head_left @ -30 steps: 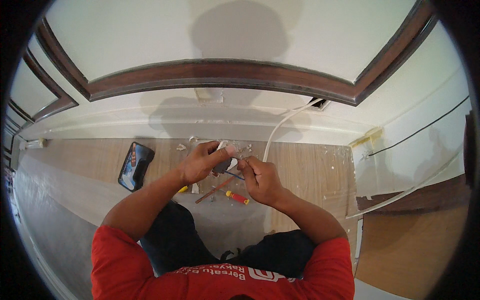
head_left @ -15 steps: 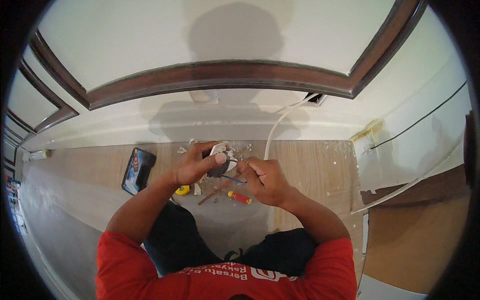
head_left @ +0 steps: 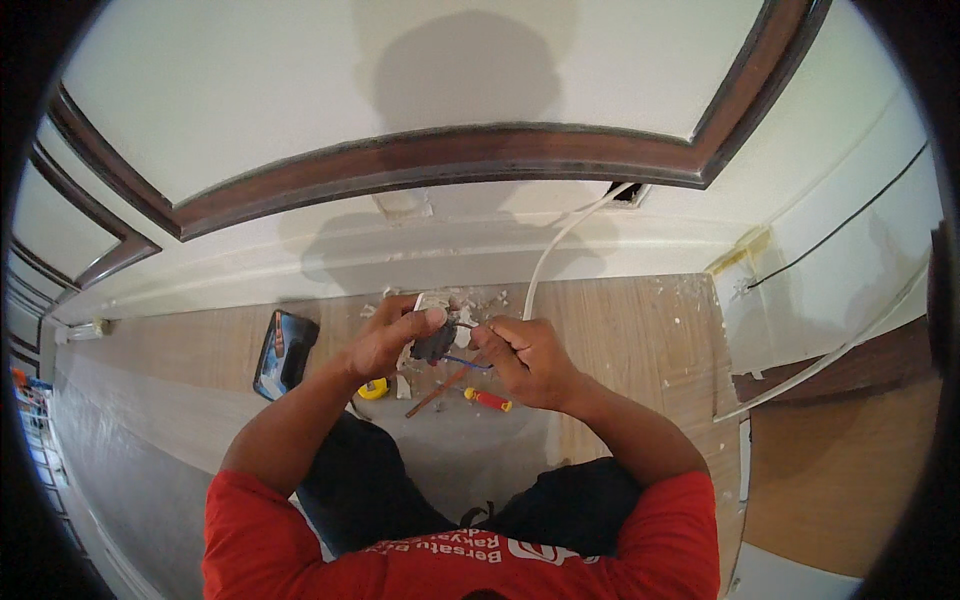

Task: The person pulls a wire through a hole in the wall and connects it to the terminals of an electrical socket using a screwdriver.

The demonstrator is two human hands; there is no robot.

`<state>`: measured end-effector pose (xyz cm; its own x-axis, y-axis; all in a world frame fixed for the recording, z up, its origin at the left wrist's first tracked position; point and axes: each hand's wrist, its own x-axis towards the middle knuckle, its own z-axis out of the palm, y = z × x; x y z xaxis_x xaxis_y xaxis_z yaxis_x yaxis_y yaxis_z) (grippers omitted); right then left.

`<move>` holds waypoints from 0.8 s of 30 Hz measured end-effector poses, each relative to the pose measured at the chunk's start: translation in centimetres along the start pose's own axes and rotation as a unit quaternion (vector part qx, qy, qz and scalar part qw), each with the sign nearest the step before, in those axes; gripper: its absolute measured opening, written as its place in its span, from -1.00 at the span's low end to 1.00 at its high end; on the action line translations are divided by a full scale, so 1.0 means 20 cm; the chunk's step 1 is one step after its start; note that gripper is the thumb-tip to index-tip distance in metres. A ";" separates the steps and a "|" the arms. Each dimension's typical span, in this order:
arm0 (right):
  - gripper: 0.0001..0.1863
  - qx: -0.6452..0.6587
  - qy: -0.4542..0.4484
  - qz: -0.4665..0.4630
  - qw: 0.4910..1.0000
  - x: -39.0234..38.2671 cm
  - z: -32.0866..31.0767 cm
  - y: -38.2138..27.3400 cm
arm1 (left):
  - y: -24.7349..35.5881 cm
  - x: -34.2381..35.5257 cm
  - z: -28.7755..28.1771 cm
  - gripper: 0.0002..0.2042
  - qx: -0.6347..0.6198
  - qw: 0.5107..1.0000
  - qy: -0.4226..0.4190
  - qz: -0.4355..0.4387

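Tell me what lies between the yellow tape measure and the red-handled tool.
In the head view, a pale scrap, then a slanting brown strip, lie between them.

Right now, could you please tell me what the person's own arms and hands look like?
The left hand and right hand are bare, with no gloves or wristwear showing. Short red sleeves end near the elbows, leaving the forearms uncovered.

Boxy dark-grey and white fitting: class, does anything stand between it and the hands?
Nothing visible blocks the left hand, which grips the boxy dark-grey and white fitting; thin wires, one blue, span the gap to the right hand.
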<state>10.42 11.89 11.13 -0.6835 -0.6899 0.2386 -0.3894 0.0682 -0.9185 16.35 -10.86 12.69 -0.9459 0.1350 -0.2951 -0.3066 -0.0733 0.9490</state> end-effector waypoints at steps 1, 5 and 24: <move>-0.70 0.007 0.001 0.007 1.000 0.00 0.00 0.01 | 0.00 0.00 0.01 -0.47 0.007 1.000 0.015 0.000; -0.75 -0.046 0.022 -0.026 0.998 0.00 0.00 0.01 | 0.03 0.03 0.07 -0.47 0.150 0.985 0.071 0.041; -0.75 0.076 -0.028 0.054 0.995 0.01 -0.06 -0.08 | 0.01 0.01 -0.01 -0.43 0.047 0.998 -0.039 -0.006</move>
<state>10.12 12.62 13.02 -0.6784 -0.7245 0.1219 -0.2147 0.0368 -0.9760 16.01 -11.12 12.78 -0.9299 0.2124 -0.3004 -0.3030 0.0212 0.9528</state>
